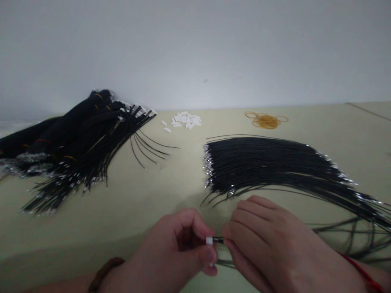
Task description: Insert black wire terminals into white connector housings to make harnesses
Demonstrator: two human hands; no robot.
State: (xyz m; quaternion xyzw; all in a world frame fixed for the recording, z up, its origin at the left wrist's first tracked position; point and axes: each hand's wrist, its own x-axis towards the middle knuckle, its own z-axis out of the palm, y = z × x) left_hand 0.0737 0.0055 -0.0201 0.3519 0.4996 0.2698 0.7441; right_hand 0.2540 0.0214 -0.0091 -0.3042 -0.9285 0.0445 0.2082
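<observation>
Between thumb and forefinger, my left hand [180, 248] pinches a small white connector housing [209, 240] near the front of the table. Black wires [218, 240] run from the housing's right side into my right hand [259, 240], whose closed fingers grip them. Whether the wire ends sit inside the housing or just touch it, I cannot tell. More dark wire shows below the fingertips. Just beyond my hands lies a wide sheaf of loose black wires [262, 162] with shiny metal terminals at the ends.
At the left lie bundles of black wires [82, 122], some banded, some with white connectors. A small pile of white housings [186, 120] sits near the wall [195, 53]. Yellow rubber bands [267, 121] are heaped to its right. Loose wires trail across the right side of the table [171, 183].
</observation>
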